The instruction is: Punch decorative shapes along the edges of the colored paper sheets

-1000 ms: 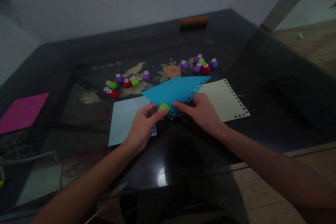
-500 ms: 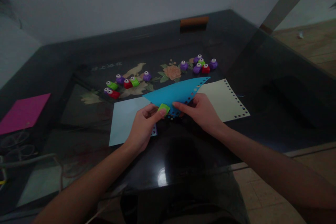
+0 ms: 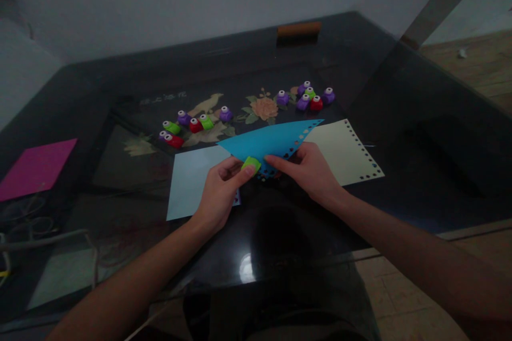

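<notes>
My left hand is closed around a small green craft punch, its thumb pressed on top. The punch sits at the lower left edge of a blue sheet of paper. My right hand pinches that sheet, with its thumb on the upper face and the other fingers underneath. Small shapes are cut along two edges of the blue paper, which is held tilted above the table. Under my left hand lies a pale blue sheet; under my right, a cream sheet with punched edges.
Several purple, red and green punches stand beyond the paper on the left, with another group at the right. A pink sheet lies at far left near cables. A brown roll rests at the dark table's back.
Both hands keep nearly the same hold on the punch and the blue paper. The view has shifted very slightly.
</notes>
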### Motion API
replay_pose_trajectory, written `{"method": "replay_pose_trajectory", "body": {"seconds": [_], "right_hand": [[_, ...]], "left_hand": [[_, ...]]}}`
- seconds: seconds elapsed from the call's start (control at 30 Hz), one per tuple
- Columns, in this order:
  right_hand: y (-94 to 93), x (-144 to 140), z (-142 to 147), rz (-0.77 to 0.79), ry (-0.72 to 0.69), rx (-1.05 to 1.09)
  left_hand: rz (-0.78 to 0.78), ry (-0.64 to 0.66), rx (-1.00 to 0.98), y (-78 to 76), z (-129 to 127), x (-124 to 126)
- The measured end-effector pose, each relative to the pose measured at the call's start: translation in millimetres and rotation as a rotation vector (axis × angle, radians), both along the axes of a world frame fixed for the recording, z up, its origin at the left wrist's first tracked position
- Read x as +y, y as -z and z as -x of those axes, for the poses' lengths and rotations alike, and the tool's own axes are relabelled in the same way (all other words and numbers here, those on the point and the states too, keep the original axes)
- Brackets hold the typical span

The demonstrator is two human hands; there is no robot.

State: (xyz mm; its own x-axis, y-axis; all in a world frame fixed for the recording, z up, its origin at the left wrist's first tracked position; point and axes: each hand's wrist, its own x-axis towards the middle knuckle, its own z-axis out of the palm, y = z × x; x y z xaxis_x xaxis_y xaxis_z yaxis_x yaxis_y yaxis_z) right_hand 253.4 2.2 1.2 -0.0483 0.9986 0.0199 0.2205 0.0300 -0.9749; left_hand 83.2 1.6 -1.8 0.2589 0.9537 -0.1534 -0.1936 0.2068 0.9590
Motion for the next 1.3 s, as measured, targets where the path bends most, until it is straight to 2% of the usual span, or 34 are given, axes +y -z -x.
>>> {"method": "replay_pose_trajectory", "body": {"seconds": [0.53, 0.73, 1.03, 1.3], "right_hand": [[1.8, -2, 0, 0.003, 0.0, 0.011], [2.6, 0, 0, 0.007, -0.024, 0.113], [5.6, 0, 0, -0.002, 0.012, 0.175], [14.2, 4, 0, 0.011, 0.066, 0.181]], "left_hand": [[-0.017, -0.025, 0.036, 1.6, 2, 0], [-0.031, 0.015, 0.025, 6.1, 3, 2], [-0.039, 0.011, 0.055, 5.9, 3, 1], [0.031, 0.074, 0.046, 13.8, 3, 5]]}}
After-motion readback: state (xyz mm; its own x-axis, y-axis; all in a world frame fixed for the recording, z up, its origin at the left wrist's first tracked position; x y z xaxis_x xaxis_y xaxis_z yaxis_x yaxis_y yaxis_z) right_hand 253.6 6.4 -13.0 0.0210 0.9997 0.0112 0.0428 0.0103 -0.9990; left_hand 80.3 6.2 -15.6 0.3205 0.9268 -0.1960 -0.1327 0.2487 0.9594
